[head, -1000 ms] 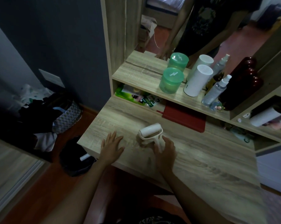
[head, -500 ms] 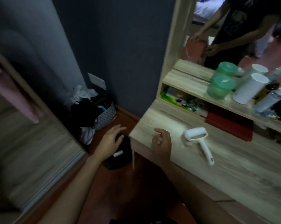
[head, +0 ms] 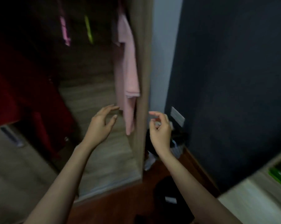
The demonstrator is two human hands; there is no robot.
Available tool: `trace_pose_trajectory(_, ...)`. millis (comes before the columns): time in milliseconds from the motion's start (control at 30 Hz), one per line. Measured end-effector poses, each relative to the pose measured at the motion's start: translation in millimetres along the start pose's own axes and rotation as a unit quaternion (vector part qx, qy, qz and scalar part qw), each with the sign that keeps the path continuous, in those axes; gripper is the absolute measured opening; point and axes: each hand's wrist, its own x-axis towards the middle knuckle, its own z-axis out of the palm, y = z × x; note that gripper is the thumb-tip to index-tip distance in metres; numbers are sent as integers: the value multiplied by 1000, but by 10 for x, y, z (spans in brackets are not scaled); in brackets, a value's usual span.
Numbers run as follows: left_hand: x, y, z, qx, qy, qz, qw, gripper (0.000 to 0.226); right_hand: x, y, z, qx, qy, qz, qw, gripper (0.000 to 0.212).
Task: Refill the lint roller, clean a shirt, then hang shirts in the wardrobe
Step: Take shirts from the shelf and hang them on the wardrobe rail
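Note:
An open wooden wardrobe (head: 140, 65) fills the left and middle of the head view. A pink shirt (head: 127, 73) hangs inside it against the right side panel. A dark red garment (head: 23, 88) hangs further left. My left hand (head: 102, 123) is raised inside the wardrobe opening, fingers apart and empty, just left of the pink shirt's hem. My right hand (head: 160, 128) hovers in front of the wardrobe's side panel, fingers loosely curled, holding nothing. The lint roller is out of view.
Pink (head: 64, 28) and green (head: 88, 29) hangers dangle in the dark upper wardrobe. A laundry basket with clothes (head: 176, 143) sits on the floor by the dark wall. A black bin (head: 170, 199) stands below. The desk corner (head: 256, 196) shows at bottom right.
The view has swung left from the desk to the wardrobe. My right hand let go of the lint roller, which stayed on the desk. Both hands have risen toward the pink shirt.

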Motion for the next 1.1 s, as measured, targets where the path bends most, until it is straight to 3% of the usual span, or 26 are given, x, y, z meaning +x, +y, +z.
trace_pose_trajectory(267,821,-293,-1455,69,161,-1,984,36,1367,-1165,1378,142,-65,-168,973,29)
trace_pose_trajectory(633,2074,86,-3067,125,372,140,909,38,2974,-2858,2257,263,-66,-358,894,26)
trace_pose_trajectory(733,2430,163,-3471,141,399,168,890,39,3361,-3268,2432,232,-40,-395,888,22)
trace_pose_trajectory(833,2829,160,-3862,143,412,146,888,40,3681,-3625,2594,191,-52,-386,901,25)
trace_pose_trajectory(933,3178,99,-4184,112,410,87,901,41,3914,-3896,2787,116,-71,-362,922,35)
trace_pose_trajectory(1100,3606,-64,-4497,82,343,13,936,48,4060,-4060,3065,-14,-143,-289,947,66)
